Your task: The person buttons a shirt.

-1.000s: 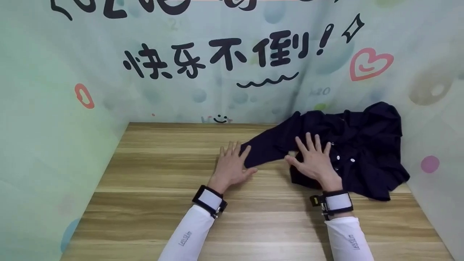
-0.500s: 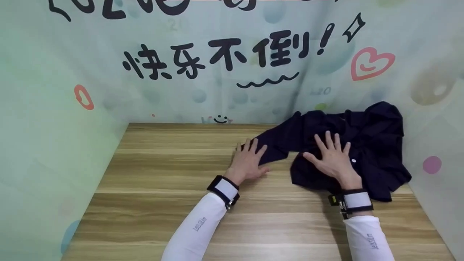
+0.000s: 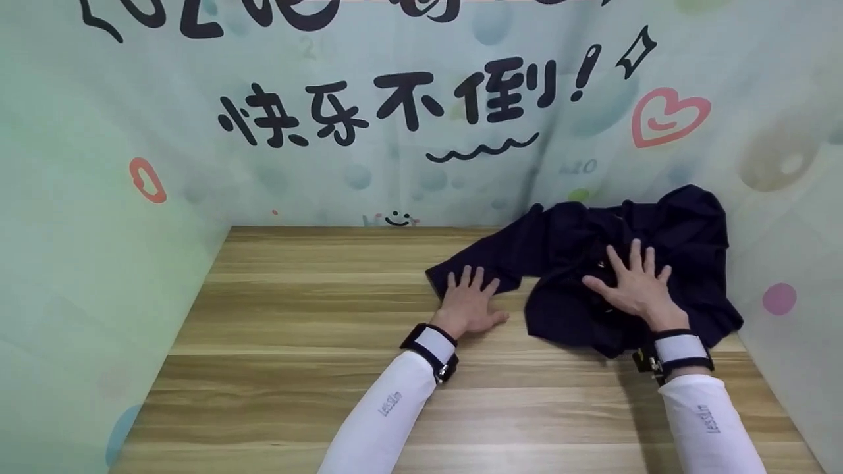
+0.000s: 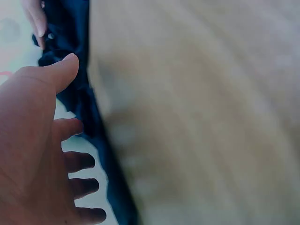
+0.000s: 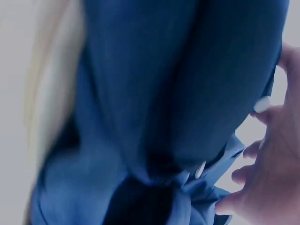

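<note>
A crumpled navy shirt (image 3: pixel 566 243) with white buttons lies at the back right, one sleeve (image 3: pixel 490 260) stretching out to the left. My left hand (image 3: pixel 471 304) is over the end of that sleeve, fingers straight and spread. Over the shirt's body my right hand (image 3: pixel 642 289) is spread too, thumb pointing left. Neither hand grips the cloth; whether the palms touch it I cannot tell. In the left wrist view the left hand (image 4: pixel 33 136) has its fingers apart beside the dark cloth. Folds and a pale button show by the right hand (image 5: pixel 272 173) in the right wrist view.
The wooden tabletop (image 3: pixel 296 368) spreads out in front and to the left of the shirt. A printed cloth backdrop (image 3: pixel 355 145) stands along the back edge, with similar panels at both sides. The shirt lies close to the right panel (image 3: pixel 784 250).
Both hands have moved to the right across the shirt, still spread. More of the sleeve's end now shows left of the left hand. The shirt has mostly stayed in place.
</note>
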Available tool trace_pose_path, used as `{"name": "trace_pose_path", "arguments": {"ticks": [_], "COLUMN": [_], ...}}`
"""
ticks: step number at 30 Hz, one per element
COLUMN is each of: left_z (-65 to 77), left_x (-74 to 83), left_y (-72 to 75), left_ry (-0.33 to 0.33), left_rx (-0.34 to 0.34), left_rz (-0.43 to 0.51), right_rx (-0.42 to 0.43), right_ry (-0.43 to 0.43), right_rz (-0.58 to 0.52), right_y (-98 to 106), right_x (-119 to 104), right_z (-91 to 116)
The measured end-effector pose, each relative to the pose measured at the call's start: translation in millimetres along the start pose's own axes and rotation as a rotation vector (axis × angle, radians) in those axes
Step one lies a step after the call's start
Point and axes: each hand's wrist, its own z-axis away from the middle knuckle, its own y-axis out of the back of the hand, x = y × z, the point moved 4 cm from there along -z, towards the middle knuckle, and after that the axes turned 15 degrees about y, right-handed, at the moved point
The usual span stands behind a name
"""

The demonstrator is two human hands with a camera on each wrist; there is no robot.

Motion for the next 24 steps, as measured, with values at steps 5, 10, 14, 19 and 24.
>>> {"name": "trace_pose_path", "arguments": {"ticks": [5, 10, 14, 19, 24], "left_z": [-1.6, -0.2, 2.2, 6.3, 13.1], "left_x": [4.9, 4.9, -1.0, -19.5, -44.5], "left_y": [-1.4, -1.7, -1.8, -1.0, -2.7], "left_ry": [0.012, 0.017, 0.003, -0.009, 0.016], "left_rx": [-0.059, -0.138, -0.159, -0.168, -0.179], "left_rz": [-0.005, 0.017, 0.012, 0.006, 0.026], "right_rx": [-0.099, -0.185, -0.200, -0.228, -0.254], "right_ry": [-0.054, -0.072, -0.056, -0.035, -0.017], "right_rz": [-0.024, -0.064, -0.060, -0.051, -0.037], "right_y": [-6, -20, -30, -36, -44], "right_x": [15, 16, 7, -13, -37], "right_z": [-2, -6, -9, -15, -23]}}
